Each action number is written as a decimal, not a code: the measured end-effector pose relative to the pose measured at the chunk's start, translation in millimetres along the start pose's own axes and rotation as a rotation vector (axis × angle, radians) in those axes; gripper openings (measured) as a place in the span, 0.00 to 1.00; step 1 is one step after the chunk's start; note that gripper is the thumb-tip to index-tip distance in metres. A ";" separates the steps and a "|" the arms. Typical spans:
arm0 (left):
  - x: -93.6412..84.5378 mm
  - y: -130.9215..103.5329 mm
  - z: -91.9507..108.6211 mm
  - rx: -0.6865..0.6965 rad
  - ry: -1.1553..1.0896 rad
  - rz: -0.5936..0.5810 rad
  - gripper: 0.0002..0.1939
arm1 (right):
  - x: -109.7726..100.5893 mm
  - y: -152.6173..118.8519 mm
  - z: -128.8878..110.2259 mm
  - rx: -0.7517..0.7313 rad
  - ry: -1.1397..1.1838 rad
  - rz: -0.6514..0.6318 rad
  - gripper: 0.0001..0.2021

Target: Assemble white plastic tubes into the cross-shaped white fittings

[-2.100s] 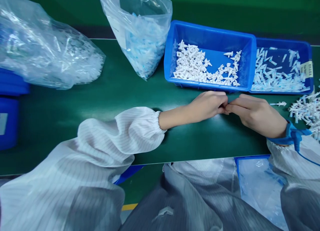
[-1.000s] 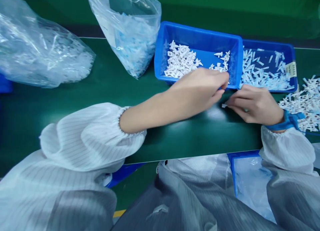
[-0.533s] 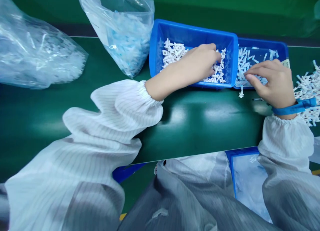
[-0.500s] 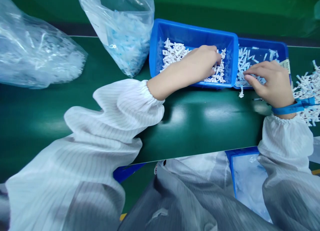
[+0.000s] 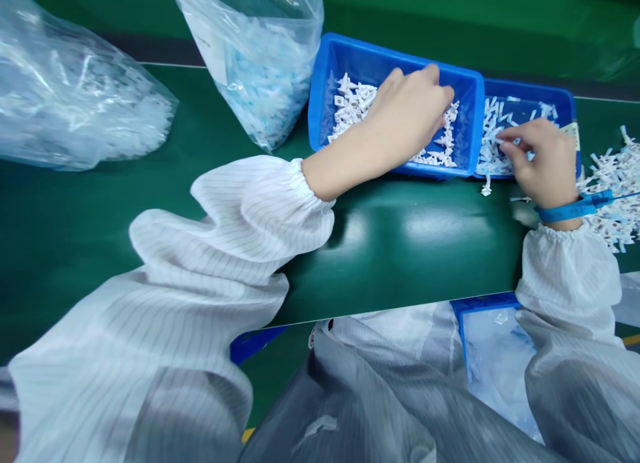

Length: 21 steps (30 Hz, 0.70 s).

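Note:
My left hand [image 5: 413, 113] reaches into the left blue bin [image 5: 400, 56], over small white plastic parts [image 5: 353, 103]. Its fingers are bent and drawn together, and the back of the hand hides whatever is at their tips. At the right blue bin [image 5: 530, 89], my right hand [image 5: 545, 159] has thumb and forefinger in a pinch. A small pale blue plastic piece [image 5: 500, 141] shows at those fingertips. More slim pale blue and white pieces [image 5: 493, 119] lie in that bin, under and beside the hand.
A clear bag of pale blue pieces [image 5: 273, 76] leans left of the bins. Farther left lies another bag of whitish parts [image 5: 110, 109]. A loose pile [image 5: 617, 196] spreads at the right, and one white part [image 5: 486, 185] hangs at the bin's front. Below the green table [image 5: 400, 263] sits a blue-rimmed container [image 5: 463, 349].
My left hand has lifted slightly, with its fingers more bent. The right hand's thumb and forefinger have closed into a pinch at the right bin. The view has shifted a little.

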<state>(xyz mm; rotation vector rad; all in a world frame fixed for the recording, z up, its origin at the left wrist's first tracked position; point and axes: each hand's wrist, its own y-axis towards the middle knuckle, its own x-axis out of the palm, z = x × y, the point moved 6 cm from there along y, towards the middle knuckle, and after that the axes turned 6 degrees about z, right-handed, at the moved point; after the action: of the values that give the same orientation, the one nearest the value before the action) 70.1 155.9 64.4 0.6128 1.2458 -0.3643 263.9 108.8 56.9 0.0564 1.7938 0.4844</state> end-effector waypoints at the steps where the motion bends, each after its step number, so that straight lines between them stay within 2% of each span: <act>1: -7.7 -2.5 1.6 -0.017 0.011 0.024 0.14 | -1.7 -0.2 0.6 0.010 -0.004 0.024 0.12; 5: -31.0 -14.6 5.3 -0.061 0.050 0.056 0.18 | -8.3 -3.0 -2.5 0.004 -0.003 0.102 0.15; 8: -36.2 -23.0 6.4 -0.045 0.053 0.032 0.19 | -10.5 -5.6 -6.7 -0.012 0.089 0.130 0.16; 11: -39.9 -31.7 5.3 -0.033 0.067 0.068 0.18 | -12.8 -7.6 -10.5 0.005 0.236 0.153 0.15; 15: -41.9 -49.2 8.3 -0.030 0.047 0.124 0.16 | -14.7 -9.9 -18.4 0.028 0.422 0.147 0.16; 18: -41.9 -66.3 24.3 0.064 -0.016 0.220 0.17 | -18.2 -11.7 -25.2 0.023 0.468 0.170 0.16; 21: -28.4 -81.0 42.2 0.137 -0.154 0.177 0.17 | -21.4 -13.2 -33.2 -0.006 0.458 0.174 0.16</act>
<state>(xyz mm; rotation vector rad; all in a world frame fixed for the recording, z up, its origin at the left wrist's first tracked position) 47.8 64.4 80.8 0.7915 1.0166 -0.3438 241.7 80.9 78.3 0.1043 2.2475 0.6665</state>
